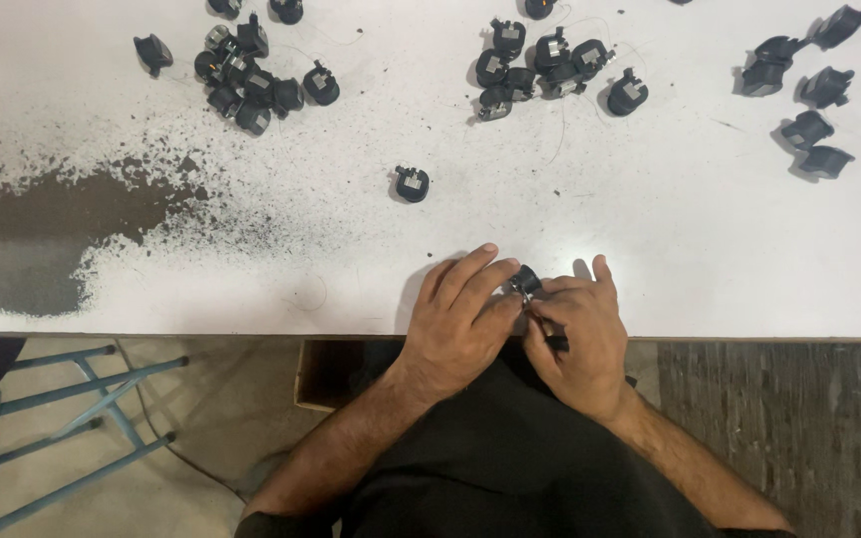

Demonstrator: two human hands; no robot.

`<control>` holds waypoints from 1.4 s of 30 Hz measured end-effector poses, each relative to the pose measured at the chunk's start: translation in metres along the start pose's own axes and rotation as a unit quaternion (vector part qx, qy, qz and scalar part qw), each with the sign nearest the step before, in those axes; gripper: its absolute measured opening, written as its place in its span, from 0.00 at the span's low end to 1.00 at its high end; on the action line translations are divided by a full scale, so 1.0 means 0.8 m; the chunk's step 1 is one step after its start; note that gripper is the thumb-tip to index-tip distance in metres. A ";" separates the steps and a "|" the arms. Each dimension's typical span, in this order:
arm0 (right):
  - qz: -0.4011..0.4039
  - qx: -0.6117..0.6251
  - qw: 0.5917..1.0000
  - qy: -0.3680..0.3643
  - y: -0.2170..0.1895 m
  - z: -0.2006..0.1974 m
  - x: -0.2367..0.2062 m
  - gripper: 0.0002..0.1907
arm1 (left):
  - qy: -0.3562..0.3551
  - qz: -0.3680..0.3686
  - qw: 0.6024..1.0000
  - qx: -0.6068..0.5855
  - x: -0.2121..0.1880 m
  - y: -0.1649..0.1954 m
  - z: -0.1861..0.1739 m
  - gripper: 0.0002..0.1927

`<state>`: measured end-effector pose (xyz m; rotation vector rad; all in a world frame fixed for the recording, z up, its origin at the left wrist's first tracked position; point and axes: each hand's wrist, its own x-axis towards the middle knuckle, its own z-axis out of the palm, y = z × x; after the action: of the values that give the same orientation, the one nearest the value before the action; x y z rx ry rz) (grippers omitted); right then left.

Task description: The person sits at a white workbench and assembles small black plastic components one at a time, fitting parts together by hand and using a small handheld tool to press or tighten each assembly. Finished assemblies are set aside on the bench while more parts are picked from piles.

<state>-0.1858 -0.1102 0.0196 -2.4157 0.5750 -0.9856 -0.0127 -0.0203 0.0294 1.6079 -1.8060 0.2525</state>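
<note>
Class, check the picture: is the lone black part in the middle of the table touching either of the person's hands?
Apart. The head view shows bare white table between the lone black part and both hands.

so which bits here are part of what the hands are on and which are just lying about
In hand:
left hand
right hand
small black part pinched between both

Lying about:
lone black part
left cluster
middle cluster
right group of black caps
blue metal frame
white table
</note>
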 end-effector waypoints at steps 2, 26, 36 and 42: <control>-0.003 0.004 1.000 0.004 -0.001 0.000 0.001 0.17 | 0.008 -0.021 1.000 -0.004 0.003 -0.001 0.006 0.06; -0.042 -0.025 0.999 -0.018 0.002 0.003 -0.002 0.17 | -0.060 -0.134 0.978 -0.151 0.006 -0.012 -0.004 0.08; 0.009 -0.109 0.993 -0.046 -0.004 -0.032 0.025 0.16 | -0.043 -0.165 0.975 -0.146 0.001 -0.014 -0.005 0.17; 0.035 -0.112 0.989 -0.092 -0.006 -0.012 0.037 0.22 | -0.060 -0.159 0.979 -0.115 0.008 -0.020 -0.018 0.09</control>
<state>-0.1725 -0.1250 0.0444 -2.6268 0.7309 -0.6902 0.0072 -0.0204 0.0388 1.7402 -1.5668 -0.1960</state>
